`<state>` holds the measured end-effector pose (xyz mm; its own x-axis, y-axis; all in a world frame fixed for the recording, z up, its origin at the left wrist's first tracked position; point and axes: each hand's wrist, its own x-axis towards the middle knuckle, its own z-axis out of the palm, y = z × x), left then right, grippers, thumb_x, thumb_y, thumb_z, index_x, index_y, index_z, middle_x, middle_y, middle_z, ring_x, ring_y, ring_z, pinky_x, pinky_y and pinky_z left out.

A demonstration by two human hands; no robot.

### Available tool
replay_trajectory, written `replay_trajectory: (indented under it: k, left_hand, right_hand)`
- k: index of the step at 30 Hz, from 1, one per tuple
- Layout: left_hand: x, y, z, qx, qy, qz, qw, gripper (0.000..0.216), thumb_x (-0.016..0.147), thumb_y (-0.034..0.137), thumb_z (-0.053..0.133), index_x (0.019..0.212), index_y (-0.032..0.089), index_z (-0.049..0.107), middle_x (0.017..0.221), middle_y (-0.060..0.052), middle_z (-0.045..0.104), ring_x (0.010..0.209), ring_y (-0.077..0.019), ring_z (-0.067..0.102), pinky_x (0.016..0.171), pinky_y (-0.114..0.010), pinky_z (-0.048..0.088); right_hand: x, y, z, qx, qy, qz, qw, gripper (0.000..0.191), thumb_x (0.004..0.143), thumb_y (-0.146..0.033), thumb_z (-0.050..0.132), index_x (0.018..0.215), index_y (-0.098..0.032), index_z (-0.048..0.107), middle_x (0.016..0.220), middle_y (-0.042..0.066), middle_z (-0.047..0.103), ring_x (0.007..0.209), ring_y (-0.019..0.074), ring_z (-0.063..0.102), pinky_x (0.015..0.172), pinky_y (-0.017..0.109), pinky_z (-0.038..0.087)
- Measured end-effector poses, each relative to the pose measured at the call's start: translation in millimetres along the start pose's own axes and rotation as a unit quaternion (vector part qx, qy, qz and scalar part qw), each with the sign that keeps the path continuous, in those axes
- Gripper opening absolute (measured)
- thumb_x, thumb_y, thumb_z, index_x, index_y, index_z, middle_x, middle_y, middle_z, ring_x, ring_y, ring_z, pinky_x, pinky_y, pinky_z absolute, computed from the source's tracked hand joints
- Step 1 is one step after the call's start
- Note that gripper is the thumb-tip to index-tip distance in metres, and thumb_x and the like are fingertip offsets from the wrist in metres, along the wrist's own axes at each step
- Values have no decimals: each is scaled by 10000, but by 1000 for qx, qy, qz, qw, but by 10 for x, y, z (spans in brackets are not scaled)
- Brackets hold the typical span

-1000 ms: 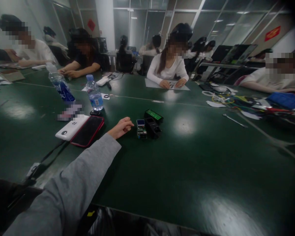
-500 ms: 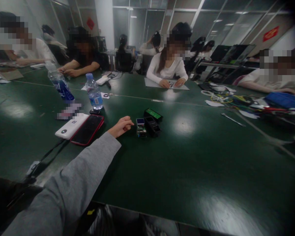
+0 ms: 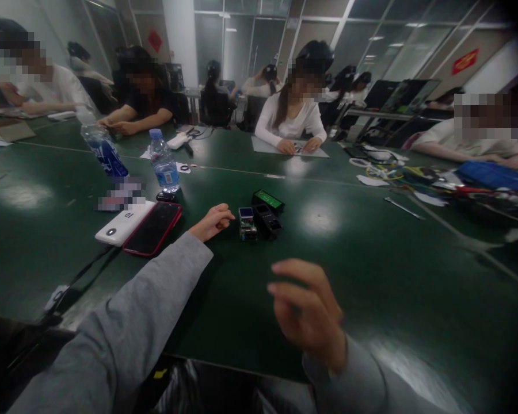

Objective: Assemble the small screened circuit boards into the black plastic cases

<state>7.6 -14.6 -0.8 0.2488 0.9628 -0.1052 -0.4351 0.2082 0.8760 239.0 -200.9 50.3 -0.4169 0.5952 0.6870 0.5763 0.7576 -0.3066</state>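
My left hand (image 3: 214, 222) rests on the green table with its fingers curled in, just left of a small circuit board module (image 3: 247, 224) with a little screen. I see nothing in its fingers. Against the module's right side lies a black plastic casing (image 3: 268, 221) with cut-out openings. Behind these sits a black shell holding a green circuit board (image 3: 269, 199). Nearer to me, my right hand (image 3: 308, 307) hovers over the table, slightly blurred, its fingers bent but apart and holding nothing. A gap separates it from the parts.
Left of my left hand lie a red-edged phone (image 3: 153, 228) and a white power bank (image 3: 125, 221) with a black strap. Two bottles stand behind, one with clear water (image 3: 166, 167). A wrench (image 3: 404, 208) and tangled cables (image 3: 384, 167) lie right. Several people sit around.
My right hand has come into view from the lower right. The left hand and the electronic parts stay where they were. The view has shifted slightly.
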Motion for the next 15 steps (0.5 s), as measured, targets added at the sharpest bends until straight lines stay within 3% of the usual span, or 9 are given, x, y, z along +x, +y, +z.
replay_trajectory:
  k: [1, 3, 7, 10, 15]
  left_hand:
    - [3, -4, -8, 2, 0, -1, 1000, 579, 593, -15, 725, 639, 215, 195, 516, 119, 275, 386, -12, 239, 386, -197, 121]
    - [11, -12, -25, 3, -1, -4, 1000, 566, 603, -9, 723, 644, 215, 205, 524, 117, 280, 388, -13, 246, 387, -201, 109]
    - [22, -15, -43, 4, -9, -1, 1000, 551, 620, -2, 719, 650, 214, 214, 534, 116, 282, 394, -13, 263, 391, -199, 121]
    - [10, -2, -26, 5, -4, 2, 1000, 563, 616, -15, 715, 647, 212, 200, 534, 118, 274, 393, -8, 255, 391, -195, 127]
    - [-25, 22, 5, 5, -2, -3, 1000, 566, 618, -20, 711, 645, 211, 196, 536, 116, 279, 395, -8, 258, 392, -192, 132]
  right_hand:
    - [114, 230, 115, -8, 18, -12, 1000, 219, 951, -224, 543, 1135, -321, 611, 1195, 39, 607, 1106, 217, 598, 900, 418, 550]
    - [289, 692, 310, -55, 40, 30, 997, 277, 962, -222, 506, 1226, -267, 574, 1271, 94, 563, 1210, 256, 538, 998, 492, 499]
    - [382, 1324, 552, -68, -46, 107, 991, 425, 950, -375, 552, 1345, -220, 524, 1418, 142, 465, 1314, 323, 455, 1039, 549, 462]
    - [330, 1422, 602, -15, -79, 147, 986, 458, 955, -389, 541, 1378, -220, 500, 1317, 126, 541, 1167, 281, 570, 959, 485, 526]
    - [302, 1346, 569, 15, -44, 173, 984, 433, 943, -366, 537, 1344, -204, 534, 1257, 124, 581, 1117, 273, 595, 951, 467, 516]
